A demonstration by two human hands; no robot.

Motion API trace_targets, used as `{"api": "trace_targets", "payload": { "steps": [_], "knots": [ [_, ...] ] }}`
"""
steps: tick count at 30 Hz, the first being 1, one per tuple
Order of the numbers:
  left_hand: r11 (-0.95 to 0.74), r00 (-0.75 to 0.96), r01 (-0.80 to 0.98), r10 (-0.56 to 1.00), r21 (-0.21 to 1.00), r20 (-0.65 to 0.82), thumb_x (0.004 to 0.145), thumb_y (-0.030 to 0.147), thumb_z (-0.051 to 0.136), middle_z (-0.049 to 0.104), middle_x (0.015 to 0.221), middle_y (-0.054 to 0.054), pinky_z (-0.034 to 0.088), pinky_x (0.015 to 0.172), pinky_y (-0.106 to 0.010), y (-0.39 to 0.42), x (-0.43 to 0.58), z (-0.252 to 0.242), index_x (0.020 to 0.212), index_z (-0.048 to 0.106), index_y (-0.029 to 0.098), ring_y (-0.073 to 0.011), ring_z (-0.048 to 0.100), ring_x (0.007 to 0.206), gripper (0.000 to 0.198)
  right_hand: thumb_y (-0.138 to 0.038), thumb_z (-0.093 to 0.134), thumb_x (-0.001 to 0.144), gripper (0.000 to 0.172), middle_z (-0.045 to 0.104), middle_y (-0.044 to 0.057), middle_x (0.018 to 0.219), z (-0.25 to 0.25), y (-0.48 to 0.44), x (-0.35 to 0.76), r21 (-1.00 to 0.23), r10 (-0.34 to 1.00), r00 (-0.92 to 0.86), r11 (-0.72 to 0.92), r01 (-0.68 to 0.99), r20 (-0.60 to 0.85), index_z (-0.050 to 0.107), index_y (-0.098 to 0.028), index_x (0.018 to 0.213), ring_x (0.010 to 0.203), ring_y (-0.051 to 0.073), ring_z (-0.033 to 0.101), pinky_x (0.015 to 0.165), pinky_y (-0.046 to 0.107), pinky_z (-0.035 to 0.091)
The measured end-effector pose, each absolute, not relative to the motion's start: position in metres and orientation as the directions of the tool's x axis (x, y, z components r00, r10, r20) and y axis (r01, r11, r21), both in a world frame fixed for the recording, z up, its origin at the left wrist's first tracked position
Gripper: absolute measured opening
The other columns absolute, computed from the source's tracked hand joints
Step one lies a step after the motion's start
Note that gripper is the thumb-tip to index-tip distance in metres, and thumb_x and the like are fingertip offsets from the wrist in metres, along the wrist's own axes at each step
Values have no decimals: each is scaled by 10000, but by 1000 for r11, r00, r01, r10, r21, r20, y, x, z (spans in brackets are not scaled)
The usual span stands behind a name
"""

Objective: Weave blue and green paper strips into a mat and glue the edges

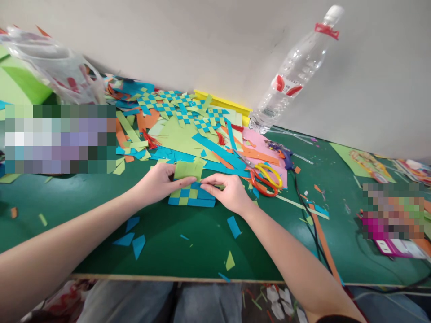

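Paper weave (191, 196) pinched; red bottle label (287, 85) illegible.

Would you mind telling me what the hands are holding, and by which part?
The woven paper mat on the table: the left hand pinches its loose green flap at the top, the right hand grips its upper right edge.

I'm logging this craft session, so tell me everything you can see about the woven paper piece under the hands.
The woven paper mat is a small checkerboard of blue and light green paper strips. It lies flat on the green table. A plain green flap stands at its far edge, pinched by the left hand; the right hand pinches its far right corner.
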State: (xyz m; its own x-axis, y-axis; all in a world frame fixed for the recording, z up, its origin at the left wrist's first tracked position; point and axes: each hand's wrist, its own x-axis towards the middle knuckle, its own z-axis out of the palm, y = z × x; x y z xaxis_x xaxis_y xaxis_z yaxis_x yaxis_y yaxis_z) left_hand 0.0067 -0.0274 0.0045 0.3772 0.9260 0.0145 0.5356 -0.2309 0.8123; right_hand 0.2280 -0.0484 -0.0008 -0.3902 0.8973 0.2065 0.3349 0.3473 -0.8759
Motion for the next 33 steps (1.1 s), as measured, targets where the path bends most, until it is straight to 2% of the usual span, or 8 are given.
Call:
{"api": "trace_targets", "payload": {
  "steps": [5, 9, 15, 21, 33],
  "knots": [
    [-203, 327, 617, 945, 761, -13, 723, 622, 600, 284, 483, 48, 168, 409, -222, -28, 9, 9, 493, 362, 181, -72, 232, 458, 551, -336, 636, 876, 159, 751, 11, 946, -1, -49, 228, -811, 869, -415, 438, 388, 271, 729, -229, 949, 850, 154, 712, 795, 283, 585],
    [-222, 344, 629, 939, 745, -10, 744, 621, 582, 289, 490, 45, 183, 415, -225, -26, 8, 7, 503, 371, 182, -76, 241, 465, 544, -343, 618, 893, 182, 746, 15, 955, -2, -50, 228, -759, 852, -417, 491, 428, 317, 708, -237, 1010, 864, 155, 711, 816, 290, 581],
    [-200, 334, 642, 942, 741, -35, 726, 642, 577, 270, 501, 43, 165, 419, -236, -26, 9, 6, 501, 351, 189, -79, 227, 470, 554, -319, 611, 904, 152, 754, 11, 941, -1, -50, 229, -647, 806, -447, 584, 491, 389, 719, -241, 976, 853, 157, 696, 784, 289, 563],
    [-174, 314, 644, 948, 745, -50, 730, 644, 581, 294, 497, 38, 182, 420, -239, -27, 9, 5, 506, 384, 187, -84, 247, 469, 546, -297, 628, 892, 138, 759, 17, 934, 1, -50, 228, -641, 799, -443, 595, 485, 406, 738, -250, 960, 870, 169, 703, 804, 303, 557],
    [-139, 267, 674, 962, 726, -63, 694, 661, 567, 251, 488, 40, 170, 429, -246, -27, 10, 8, 490, 280, 201, -84, 218, 472, 579, -300, 609, 904, 156, 751, 26, 879, 0, -50, 229, -608, 782, -469, 618, 499, 410, 736, -236, 967, 820, 166, 689, 768, 295, 550]
  ]
}}
